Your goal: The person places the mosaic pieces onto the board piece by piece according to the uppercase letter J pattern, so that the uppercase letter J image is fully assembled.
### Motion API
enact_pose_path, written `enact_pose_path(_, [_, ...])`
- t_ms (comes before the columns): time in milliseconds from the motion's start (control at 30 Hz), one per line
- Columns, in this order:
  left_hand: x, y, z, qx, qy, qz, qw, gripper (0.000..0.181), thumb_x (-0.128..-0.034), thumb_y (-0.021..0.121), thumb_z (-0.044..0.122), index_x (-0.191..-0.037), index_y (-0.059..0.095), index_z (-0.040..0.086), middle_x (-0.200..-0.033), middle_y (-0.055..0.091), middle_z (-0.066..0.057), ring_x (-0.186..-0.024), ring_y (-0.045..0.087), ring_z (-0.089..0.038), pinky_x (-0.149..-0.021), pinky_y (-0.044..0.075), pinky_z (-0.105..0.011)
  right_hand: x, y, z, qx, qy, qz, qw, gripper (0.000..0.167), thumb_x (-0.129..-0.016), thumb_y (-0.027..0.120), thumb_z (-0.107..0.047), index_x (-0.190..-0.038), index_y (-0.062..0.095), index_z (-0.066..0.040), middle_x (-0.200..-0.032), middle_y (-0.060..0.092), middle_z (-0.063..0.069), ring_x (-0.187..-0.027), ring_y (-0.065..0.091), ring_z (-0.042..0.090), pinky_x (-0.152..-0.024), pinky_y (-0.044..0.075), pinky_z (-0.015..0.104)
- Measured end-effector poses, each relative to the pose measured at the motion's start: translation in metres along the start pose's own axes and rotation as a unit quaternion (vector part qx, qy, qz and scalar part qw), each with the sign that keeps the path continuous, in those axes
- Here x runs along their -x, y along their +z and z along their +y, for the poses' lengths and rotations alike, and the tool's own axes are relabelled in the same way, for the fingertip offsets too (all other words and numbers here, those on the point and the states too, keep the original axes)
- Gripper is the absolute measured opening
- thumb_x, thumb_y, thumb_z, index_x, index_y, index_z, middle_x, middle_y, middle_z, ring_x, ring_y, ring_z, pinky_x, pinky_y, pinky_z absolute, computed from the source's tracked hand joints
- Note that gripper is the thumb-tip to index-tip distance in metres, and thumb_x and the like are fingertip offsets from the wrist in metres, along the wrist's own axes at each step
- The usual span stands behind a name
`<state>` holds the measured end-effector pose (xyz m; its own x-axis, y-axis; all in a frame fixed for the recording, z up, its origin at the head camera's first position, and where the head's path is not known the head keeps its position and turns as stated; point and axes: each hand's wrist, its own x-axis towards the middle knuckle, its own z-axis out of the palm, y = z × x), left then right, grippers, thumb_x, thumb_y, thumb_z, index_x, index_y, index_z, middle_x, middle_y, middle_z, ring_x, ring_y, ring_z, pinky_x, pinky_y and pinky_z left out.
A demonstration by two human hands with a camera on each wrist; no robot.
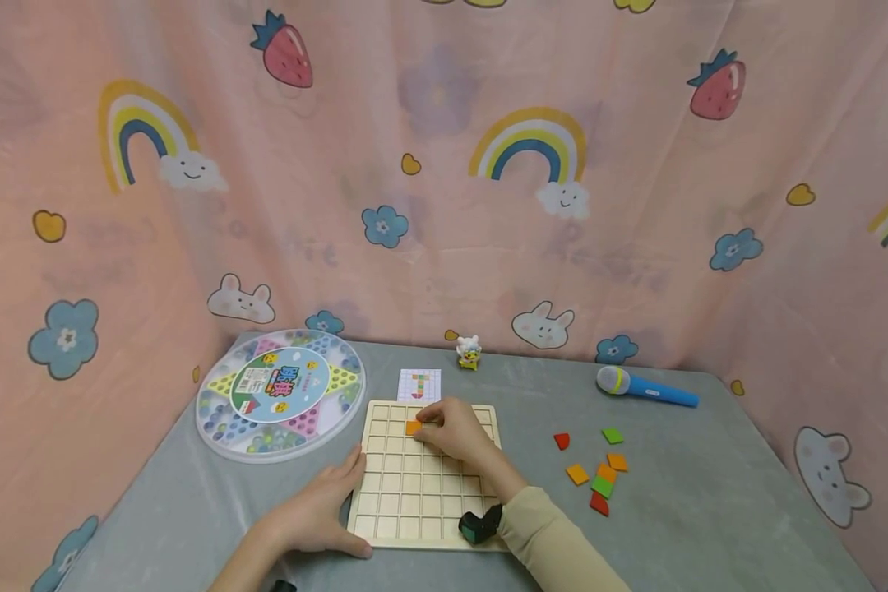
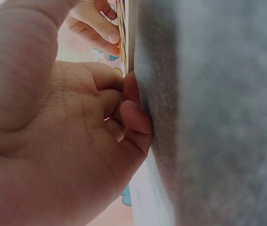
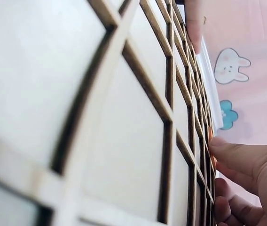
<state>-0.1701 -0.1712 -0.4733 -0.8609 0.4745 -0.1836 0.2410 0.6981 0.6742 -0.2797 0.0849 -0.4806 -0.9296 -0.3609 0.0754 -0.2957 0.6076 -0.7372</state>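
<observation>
A wooden grid board (image 1: 388, 503) lies on the table. On it, in the upper rows left of centre, is an orange square tile (image 1: 412, 427). The right hand (image 1: 459, 436) reaches over the board and pinches this tile by its right side with thumb and fingertips; in the right wrist view, orange (image 3: 212, 153) shows by the fingers of the right hand (image 3: 246, 174). The left hand (image 1: 314, 510) touches the board's left side, thumb by the near left corner. In the left wrist view the fingers of the left hand (image 2: 67, 132) bend against the edge.
A patterned card (image 1: 429, 376) lies behind the board, near a small figurine (image 1: 469, 352). A round marble game (image 1: 281, 395) is at the left. Several red, green and orange pieces (image 1: 577, 474) lie at the right, a blue toy microphone (image 1: 651, 388) behind them.
</observation>
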Motion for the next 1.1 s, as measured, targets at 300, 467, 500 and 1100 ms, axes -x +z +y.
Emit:
enact_pose_path(300, [0.000,0.000,0.001,0.001,0.001,0.000,1.0000,0.131,-0.0702,0.099,0.041,-0.163,0.023,-0.012,-0.173,0.012,-0.031,-0.153,0.021,-0.059,-0.120,0.025,-0.072,0.003,-0.008,-0.002,-0.018,0.009,0.012,0.9997,0.028,-0.092,0.084,-0.018,-0.116,0.081,-0.006,-0.105,0.076,0.007,-0.089,0.063,0.015,-0.078,0.054,0.035])
enact_pose_path(467, [0.002,0.000,-0.001,0.007,-0.004,0.001,1.0000,0.132,-0.0701,0.099,0.041,-0.163,0.022,-0.012,-0.174,0.011,-0.030,-0.154,0.022,-0.057,-0.120,0.027,-0.072,0.005,-0.016,-0.008,-0.029,0.008,0.011,0.9995,0.031,-0.094,0.082,-0.018,-0.121,0.079,-0.004,-0.112,0.076,0.010,-0.090,0.062,0.016,-0.077,0.053,0.034])
enact_pose_path(500, [0.002,0.000,0.000,0.010,-0.006,0.001,0.9999,0.132,-0.0700,0.099,0.040,-0.163,0.021,-0.012,-0.174,0.011,-0.030,-0.154,0.021,-0.056,-0.120,0.027,-0.071,0.006,-0.018,-0.009,-0.033,0.006,0.012,0.9994,0.032,-0.094,0.082,-0.018,-0.122,0.078,-0.004,-0.113,0.076,0.011,-0.091,0.061,0.017,-0.077,0.053,0.034])
enact_pose_path(1100, [-0.004,0.003,-0.008,0.017,0.004,0.006,0.9998,0.137,-0.0674,0.098,0.051,-0.164,0.022,-0.010,-0.174,0.011,-0.028,-0.155,0.021,-0.054,-0.121,0.025,-0.071,0.046,-0.073,0.014,-0.034,-0.001,0.085,0.9958,0.037,-0.092,0.083,-0.013,-0.127,0.076,-0.001,-0.112,0.075,0.012,-0.091,0.062,0.019,-0.071,0.051,0.030])
